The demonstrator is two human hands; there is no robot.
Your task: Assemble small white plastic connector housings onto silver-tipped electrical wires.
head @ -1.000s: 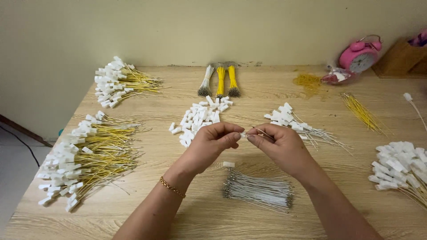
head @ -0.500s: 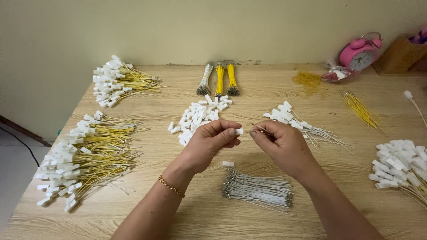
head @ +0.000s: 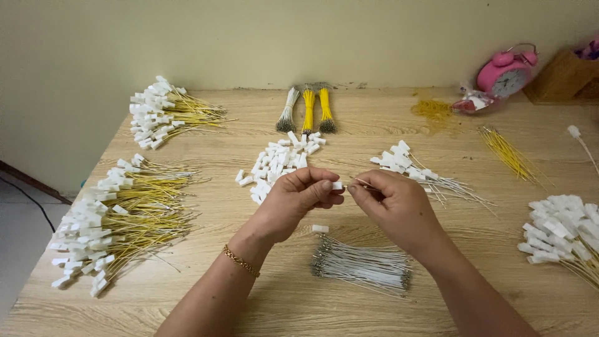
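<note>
Wooden table [head: 374,312]: covered w/ sorted stock. Largest lot, a pile of yellow wires w/ white connectors [head: 118,218], sits at left edge; a second such pile [head: 165,115] far left. White-connector heap [head: 561,231] at right edge.

Centre: loose white connectors [head: 277,165] beyond the hands; bundle of grey wires [head: 362,265] just below them, one stray connector [head: 320,229] beside it. Finished grey-wire pcs [head: 412,168] to the right.

Left hand [head: 293,200] is pinched on a small white connector [head: 337,185]. Right hand [head: 399,206] is pinched on a thin grey wire [head: 363,183], tip just at the connector.

Change vs. half a sec ago: hands sit slightly lower, wire tip closer to the connector mouth. Judged: insertion in progress, not confirmed seated.
</note>
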